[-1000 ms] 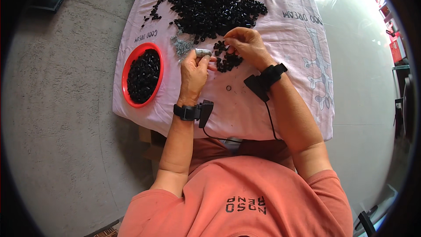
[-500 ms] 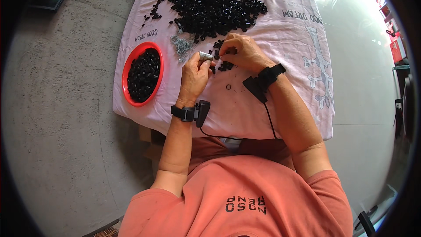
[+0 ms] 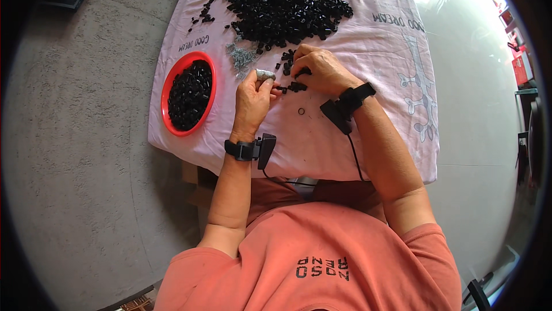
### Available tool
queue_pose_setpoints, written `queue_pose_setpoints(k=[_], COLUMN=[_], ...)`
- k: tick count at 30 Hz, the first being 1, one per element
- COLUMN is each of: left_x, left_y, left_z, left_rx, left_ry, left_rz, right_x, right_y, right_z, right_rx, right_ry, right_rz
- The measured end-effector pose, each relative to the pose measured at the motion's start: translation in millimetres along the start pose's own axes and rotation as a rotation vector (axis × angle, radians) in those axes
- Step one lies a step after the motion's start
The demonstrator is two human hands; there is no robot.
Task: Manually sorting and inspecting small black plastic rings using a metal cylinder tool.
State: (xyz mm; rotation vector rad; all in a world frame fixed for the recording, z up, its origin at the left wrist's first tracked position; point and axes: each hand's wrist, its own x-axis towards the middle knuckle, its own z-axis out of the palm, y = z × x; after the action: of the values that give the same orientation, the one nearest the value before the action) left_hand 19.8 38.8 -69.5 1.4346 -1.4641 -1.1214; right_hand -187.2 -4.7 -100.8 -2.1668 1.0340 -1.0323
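Facing its partner, my left hand (image 3: 253, 97) has its fingers narrowed, one wrapped in grey tape (image 3: 265, 74), with a small black piece (image 3: 282, 89) at the tips; whether it is gripped, I cannot tell. My right hand (image 3: 325, 70) curls over the small pile (image 3: 289, 58) of black pieces on the pink cloth (image 3: 322, 150); its hold is hidden. I'd judge a steady left and single, light pinches on the right best. Beyond lie thin grey bits (image 3: 241, 58) and a large black heap (image 3: 282, 6); leftward, a red bowl (image 3: 195, 56) of similar pieces.
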Motion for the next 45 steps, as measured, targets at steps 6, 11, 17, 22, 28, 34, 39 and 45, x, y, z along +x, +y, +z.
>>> queue_pose_setpoints(k=[6, 11, 17, 22, 28, 34, 39, 45], left_x=[4.8, 9.4, 12.4, 13.1, 13.9, 10.7, 14.0, 15.0], left_y=[1.7, 12.7, 15.3, 14.6, 11.8, 18.3, 15.6, 20.9], left_z=[0.8, 8.7, 15.5, 19.5, 21.3, 29.3, 27.8, 32.8], left_rx=[-0.238, -0.362, -0.451, -0.444, -0.403, -0.285, -0.286, -0.339], left_ry=[-0.018, 0.027, 0.041, 0.056, 0.073, 0.093, 0.128, 0.167], left_rz=[0.015, 0.014, 0.009, 0.017, 0.058, 0.130, 0.177, 0.191], right_x=[2.9, 3.6, 2.1, 3.3, 4.2, 4.1, 5.0, 4.6], right_y=[-8.4, -13.0, -8.2, -4.3, -8.0, -7.6, -13.9, -16.2], right_z=[-4.9, -3.9, 2.8, 4.3, 5.9, 3.8, 0.1, -1.4], right_rx=[0.200, 0.396, 0.684, 0.773, 0.792, 0.763, 0.962, 1.066], right_ry=[0.008, -0.030, -0.010, 0.033, 0.048, 0.038, 0.057, 0.032], right_rz=[0.138, 0.253, 0.291, 0.260, 0.314, 0.327, 0.373, 0.396])
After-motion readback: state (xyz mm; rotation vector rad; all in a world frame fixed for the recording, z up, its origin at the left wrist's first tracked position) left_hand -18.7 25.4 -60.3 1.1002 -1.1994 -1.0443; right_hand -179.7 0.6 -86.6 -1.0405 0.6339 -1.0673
